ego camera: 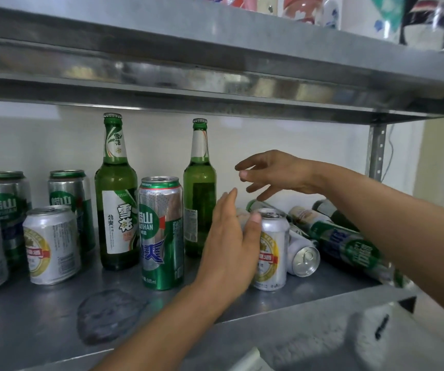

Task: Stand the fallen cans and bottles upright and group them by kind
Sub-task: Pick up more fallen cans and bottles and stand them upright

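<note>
A short white can (274, 253) stands upright on the metal shelf (41, 325). My left hand (230, 245) rests against its left side, thumb on its front and fingers straight. Above it my right hand (274, 172) hovers with loosely spread fingers and holds nothing. Behind and right of that can lie a white can on its side (302, 259) and fallen green bottles (349, 245). Two green bottles (115, 196) (199, 196) and a tall green can (162, 236) stand upright in the middle. Further left stand tall green cans (68, 199) and a short white can (52, 245).
A dark grey cloth (108, 314) lies on the shelf's front part. The upper shelf (215, 76) hangs low over the bottle tops. A perforated steel post (375, 151) stands at the right rear corner. A white wall closes the back.
</note>
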